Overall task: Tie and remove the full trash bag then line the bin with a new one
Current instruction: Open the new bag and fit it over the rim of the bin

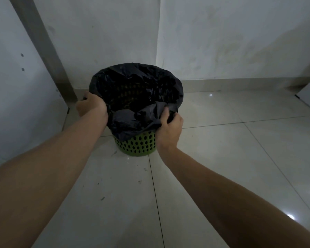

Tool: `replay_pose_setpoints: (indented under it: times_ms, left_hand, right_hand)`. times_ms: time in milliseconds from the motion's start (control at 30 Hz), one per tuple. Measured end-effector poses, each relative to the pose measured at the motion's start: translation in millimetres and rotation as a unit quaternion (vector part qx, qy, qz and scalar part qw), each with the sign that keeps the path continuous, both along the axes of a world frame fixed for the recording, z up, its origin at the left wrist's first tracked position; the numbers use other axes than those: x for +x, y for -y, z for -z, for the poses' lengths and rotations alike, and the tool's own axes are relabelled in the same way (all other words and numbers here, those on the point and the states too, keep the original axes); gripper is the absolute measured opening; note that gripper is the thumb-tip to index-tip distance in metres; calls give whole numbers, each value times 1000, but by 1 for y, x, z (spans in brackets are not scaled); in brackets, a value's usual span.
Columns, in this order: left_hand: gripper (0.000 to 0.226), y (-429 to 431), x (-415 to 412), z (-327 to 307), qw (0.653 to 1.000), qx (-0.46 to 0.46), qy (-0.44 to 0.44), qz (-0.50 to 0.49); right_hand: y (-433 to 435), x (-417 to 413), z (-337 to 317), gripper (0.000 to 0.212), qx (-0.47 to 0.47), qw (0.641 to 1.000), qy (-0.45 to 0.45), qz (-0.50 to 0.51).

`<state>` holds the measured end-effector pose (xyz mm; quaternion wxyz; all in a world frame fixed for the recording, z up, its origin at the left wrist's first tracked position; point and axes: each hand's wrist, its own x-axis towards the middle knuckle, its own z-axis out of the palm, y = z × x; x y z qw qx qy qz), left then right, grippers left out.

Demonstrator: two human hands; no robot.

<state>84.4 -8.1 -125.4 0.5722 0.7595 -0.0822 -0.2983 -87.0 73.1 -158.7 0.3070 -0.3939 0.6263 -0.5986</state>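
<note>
One green perforated bin (134, 145) stands on a pale tiled floor (222, 140), near the corner of a white wall (222, 42). One black trash bag (150, 83) lines it, its edge folded over the rim. Two bare hands hold the bag. The left hand (91, 106), at the rim's 9 o'clock, curls over the bag's edge. The right hand (170, 127), at 4 o'clock, grips a bunched fold of the bag. One grey metal post (43, 42) leans at 10 o'clock.
</note>
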Motion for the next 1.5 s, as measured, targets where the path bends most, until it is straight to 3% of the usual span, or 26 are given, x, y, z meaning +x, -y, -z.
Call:
replay_pose_setpoints:
  times_ms: [133, 267, 367, 433, 600, 700, 767, 867, 933, 1000, 1067, 1133, 1267, 1367, 1500]
  left_hand:
    - [40, 1, -1, -4, 998, -10, -37, -44]
    - [43, -10, 1, 1, 996, -13, -89, 1]
    - [47, -23, -11, 6, 995, -9, -51, 80]
    - [50, -35, -23, 3, 992, -9, 12, 128]
    - [66, -65, -41, 1, 946, 66, 148, 279]
    - [71, -85, -56, 4, 920, 61, 219, 319]
    - [63, -89, -56, 11, 923, 21, 239, 300]
    - [52, -86, -46, 20, 930, -15, 245, 273]
    - [57, -87, -43, 23, 929, -34, 233, 285]
    - [65, -88, -42, 24, 925, -36, 232, 299]
    - [69, -87, -43, 22, 924, -32, 232, 302]
    - [68, -88, -46, 19, 928, -34, 221, 298]
    - [56, -91, -50, 9, 943, -41, 184, 275]
    - [38, -92, -50, 2, 947, -10, 177, 269]
    - [36, -96, -54, 3, 942, 19, 186, 279]
  right_hand:
    - [-3, -7, 8, 36, -25, 995, -75, -59]
    - [-2, -10, 13, 41, -40, 992, -88, -81]
    - [5, -7, -4, 33, 14, 1000, 1, 6]
    - [10, -6, -6, 25, 12, 999, 14, 36]
    - [19, 5, -7, 21, 61, 993, -82, 57]
    - [8, 20, -15, 45, 77, 985, -153, -7]
    - [4, 25, -10, 54, 58, 994, -89, 4]
    - [-6, 23, -11, 39, 42, 998, -21, 49]
    - [-14, 27, -14, 25, 44, 997, 5, 63]
    - [-18, 34, -18, 13, 62, 992, 88, 68]
    - [-21, 42, -21, 26, 68, 987, 135, 57]
    - [-21, 45, -16, 32, 48, 995, 82, 39]
    - [-23, 44, -4, 19, -9, 998, -60, 3]
    - [-22, 41, 2, 15, -39, 992, -119, -8]
    - [-20, 45, 2, 15, -48, 988, -146, 1]
